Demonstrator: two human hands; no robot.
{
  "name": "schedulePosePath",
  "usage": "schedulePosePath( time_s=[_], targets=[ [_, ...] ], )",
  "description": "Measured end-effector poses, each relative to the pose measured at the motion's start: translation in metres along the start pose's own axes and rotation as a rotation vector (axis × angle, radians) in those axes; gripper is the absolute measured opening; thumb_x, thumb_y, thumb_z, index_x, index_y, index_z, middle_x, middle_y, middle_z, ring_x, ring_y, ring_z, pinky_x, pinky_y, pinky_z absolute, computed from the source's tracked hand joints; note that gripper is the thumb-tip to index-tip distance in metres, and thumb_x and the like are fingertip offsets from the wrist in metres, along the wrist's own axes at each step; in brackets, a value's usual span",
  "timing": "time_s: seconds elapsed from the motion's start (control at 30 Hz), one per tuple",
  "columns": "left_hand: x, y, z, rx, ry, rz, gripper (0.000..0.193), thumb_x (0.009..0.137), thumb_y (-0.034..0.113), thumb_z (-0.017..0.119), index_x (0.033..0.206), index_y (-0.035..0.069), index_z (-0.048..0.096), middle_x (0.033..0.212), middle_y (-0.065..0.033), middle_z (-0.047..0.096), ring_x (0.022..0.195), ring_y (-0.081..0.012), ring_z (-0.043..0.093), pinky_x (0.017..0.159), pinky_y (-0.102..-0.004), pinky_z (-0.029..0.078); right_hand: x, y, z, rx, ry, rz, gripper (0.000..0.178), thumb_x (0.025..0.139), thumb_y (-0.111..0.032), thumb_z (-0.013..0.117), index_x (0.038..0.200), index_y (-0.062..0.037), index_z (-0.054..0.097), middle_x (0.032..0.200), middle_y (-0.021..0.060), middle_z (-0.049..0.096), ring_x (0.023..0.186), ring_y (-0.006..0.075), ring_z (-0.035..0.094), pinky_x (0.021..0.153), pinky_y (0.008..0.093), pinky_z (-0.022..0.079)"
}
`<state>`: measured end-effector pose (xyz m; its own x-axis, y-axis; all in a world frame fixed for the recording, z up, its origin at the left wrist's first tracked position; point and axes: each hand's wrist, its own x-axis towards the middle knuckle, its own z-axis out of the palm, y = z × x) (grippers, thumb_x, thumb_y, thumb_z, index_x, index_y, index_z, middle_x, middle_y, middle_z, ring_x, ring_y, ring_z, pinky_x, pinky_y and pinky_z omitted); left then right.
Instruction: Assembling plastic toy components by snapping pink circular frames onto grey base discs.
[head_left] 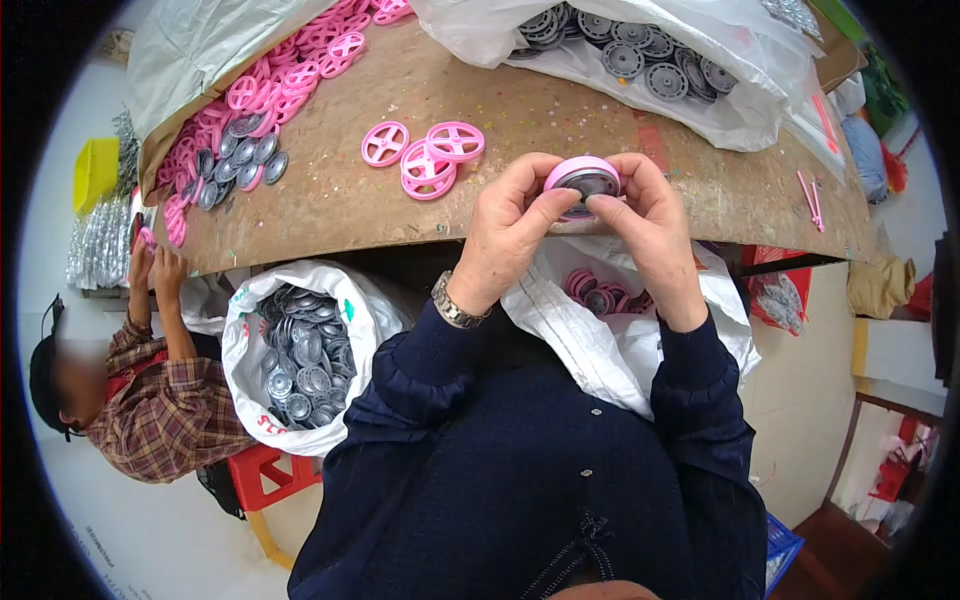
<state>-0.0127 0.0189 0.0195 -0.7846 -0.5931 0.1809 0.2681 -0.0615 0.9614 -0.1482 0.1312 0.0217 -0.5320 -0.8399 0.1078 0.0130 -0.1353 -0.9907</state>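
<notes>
Arms, two: left forearm and right forearm reach forward and converge. Left hand, one, bare: fingers bend in a closed grip, thumb pointing inward. Right hand, one, bare: mirrors this pose, the two thumb tips near each other.

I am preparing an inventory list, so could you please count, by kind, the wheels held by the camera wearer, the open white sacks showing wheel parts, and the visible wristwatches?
Held pink-and-grey wheel: 1
Open white sacks: 4
Wristwatch: 1
Total: 6
</notes>
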Motion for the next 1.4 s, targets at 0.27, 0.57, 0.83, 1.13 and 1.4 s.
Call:
schedulePosePath(
  time_s=[0.27,0.57,0.83,1.13,1.4],
  targets=[
    [-0.004,-0.005,0.0,0.382,0.062,0.207,0.015,0.096,0.008,0.063,0.107,-0.002,0.063,0.095,-0.0043,0.067,0.086,-0.0104,0.061,0.076,-0.0246,0.05,-0.012,-0.003,0.01,-0.057,0.063,-0.04,0.015,0.089,-0.005,0.067,0.103,-0.0004,0.065,0.09,-0.0008,0.065,0.079,0.0062,0.059,0.073,0.0222,0.048],
    [-0.002,-0.022,0.001,0.498,0.075,0.265,0.012,0.093,0.008,0.063,0.103,0.001,0.062,0.086,-0.0104,0.065,0.072,-0.0205,0.065,0.065,-0.0325,0.051,-0.011,0.011,0.002,-0.132,0.052,-0.016,0.01,0.091,-0.005,0.064,0.1,0.0003,0.065,0.088,-0.0014,0.064,0.081,0.0059,0.058,0.073,0.0222,0.047],
    [-0.011,-0.014,0.004,0.182,-0.083,-0.084,0.036,0.095,0.002,0.06,0.13,0.003,0.05,0.104,-0.0046,0.061,0.078,-0.0105,0.064,0.068,-0.0238,0.055,-0.011,0.008,0.003,-0.004,0.014,0.027,0.01,0.091,-0.007,0.065,0.098,-0.0005,0.063,0.087,-0.0007,0.065,0.082,0.0057,0.058,0.072,0.0227,0.048],
    [-0.019,-0.016,0.011,0.361,-0.066,0.078,0.037,0.092,0.0,0.062,0.128,0.001,0.053,0.104,-0.0083,0.063,0.079,-0.0114,0.065,0.067,-0.0247,0.054,-0.024,0.005,-0.003,-0.074,0.036,0.007,0.012,0.088,-0.004,0.066,0.099,-0.001,0.063,0.09,-0.0002,0.065,0.08,0.0063,0.058,0.073,0.0218,0.048],
    [0.011,0.009,-0.029,1.196,-0.003,0.58,0.053,0.081,0.031,0.076,0.124,0.005,0.058,0.111,-0.0164,0.059,0.108,-0.0351,0.053,0.093,-0.0466,0.044,-0.043,-0.013,-0.054,-0.455,-0.224,0.274,0.021,0.087,-0.007,0.066,0.106,-0.0004,0.061,0.098,-0.0002,0.064,0.088,0.0082,0.058,0.08,0.0242,0.047]
  ],
)
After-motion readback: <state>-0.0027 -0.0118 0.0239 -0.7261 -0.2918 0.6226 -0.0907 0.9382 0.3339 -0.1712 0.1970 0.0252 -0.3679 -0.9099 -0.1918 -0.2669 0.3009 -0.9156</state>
